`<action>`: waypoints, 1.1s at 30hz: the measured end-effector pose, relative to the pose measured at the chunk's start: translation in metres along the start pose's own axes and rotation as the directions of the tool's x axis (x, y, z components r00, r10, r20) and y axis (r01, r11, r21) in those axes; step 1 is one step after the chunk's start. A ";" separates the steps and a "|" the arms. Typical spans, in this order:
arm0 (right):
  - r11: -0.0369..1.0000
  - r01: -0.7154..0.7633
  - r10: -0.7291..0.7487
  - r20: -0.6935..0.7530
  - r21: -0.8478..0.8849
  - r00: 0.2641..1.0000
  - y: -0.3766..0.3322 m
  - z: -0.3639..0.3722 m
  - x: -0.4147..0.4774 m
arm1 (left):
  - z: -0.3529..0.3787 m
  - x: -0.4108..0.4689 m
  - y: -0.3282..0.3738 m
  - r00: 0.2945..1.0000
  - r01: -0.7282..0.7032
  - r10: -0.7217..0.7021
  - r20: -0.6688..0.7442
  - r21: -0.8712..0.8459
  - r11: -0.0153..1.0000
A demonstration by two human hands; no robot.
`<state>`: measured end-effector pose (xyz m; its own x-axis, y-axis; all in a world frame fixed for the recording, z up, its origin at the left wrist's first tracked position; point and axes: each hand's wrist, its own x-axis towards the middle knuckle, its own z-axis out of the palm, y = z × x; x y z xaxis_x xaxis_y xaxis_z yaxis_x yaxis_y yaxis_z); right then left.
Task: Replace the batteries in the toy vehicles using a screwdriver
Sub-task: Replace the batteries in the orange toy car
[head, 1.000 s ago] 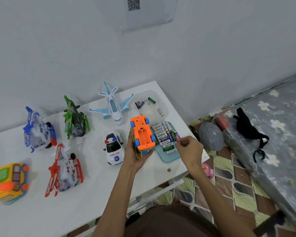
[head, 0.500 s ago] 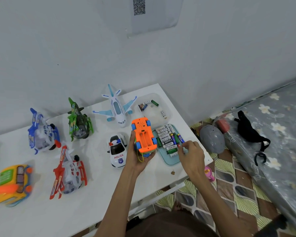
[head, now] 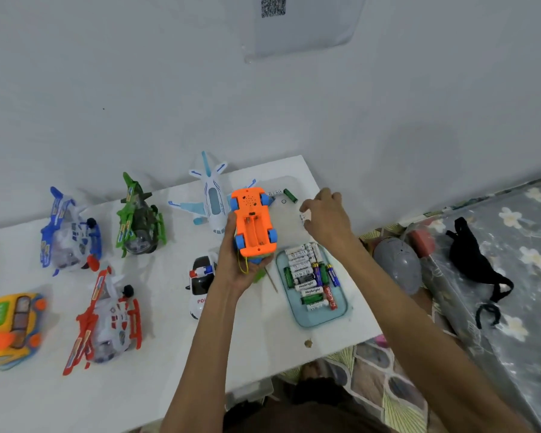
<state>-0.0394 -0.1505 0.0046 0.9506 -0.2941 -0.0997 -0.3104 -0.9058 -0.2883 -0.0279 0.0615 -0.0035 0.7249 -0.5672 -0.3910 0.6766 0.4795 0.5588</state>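
My left hand (head: 231, 270) holds an orange toy car (head: 253, 226) upside down above the white table (head: 263, 345), its battery compartment open and showing no batteries. My right hand (head: 325, 217) reaches over the far right of the table, fingers curled, pinching a small white battery (head: 305, 217) at its fingertips. A light blue tray (head: 322, 320) in front of it holds several batteries (head: 306, 276). A thin screwdriver (head: 272, 281) lies on the table between the car and the tray, its handle partly hidden by my left hand.
A clear tray (head: 294, 179) at the far corner holds a green battery (head: 290, 195) and others. A police car (head: 200, 285), white airplane (head: 213, 201), green (head: 139, 220), blue (head: 69, 235) and red (head: 110, 317) helicopters and a yellow toy (head: 10, 326) stand to the left. A bed (head: 512, 245) lies right.
My right hand left the blue battery tray and moved away from me to the far clear tray. My left hand raised the orange car and carried it farther from me.
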 end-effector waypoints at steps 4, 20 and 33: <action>0.942 0.165 -0.090 0.254 -0.292 0.963 0.004 0.000 0.042 | -0.007 0.018 -0.005 0.997 -0.061 0.059 -0.047 -0.044 0.997; 0.856 0.041 -0.075 0.046 0.515 0.996 0.026 -0.020 0.050 | -0.017 0.020 0.001 0.990 -0.134 0.128 -0.058 -0.106 0.985; 0.725 0.072 0.046 -0.153 0.685 0.987 -0.020 -0.039 0.029 | -0.017 0.028 0.009 0.996 -0.075 0.069 -0.059 -0.116 0.990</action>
<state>-0.0055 -0.1531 0.0441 0.9248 -0.3790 0.0340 -0.1604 -0.4694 -0.8683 0.0005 0.0616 -0.0217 0.7760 -0.4924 -0.3941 0.6306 0.5952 0.4980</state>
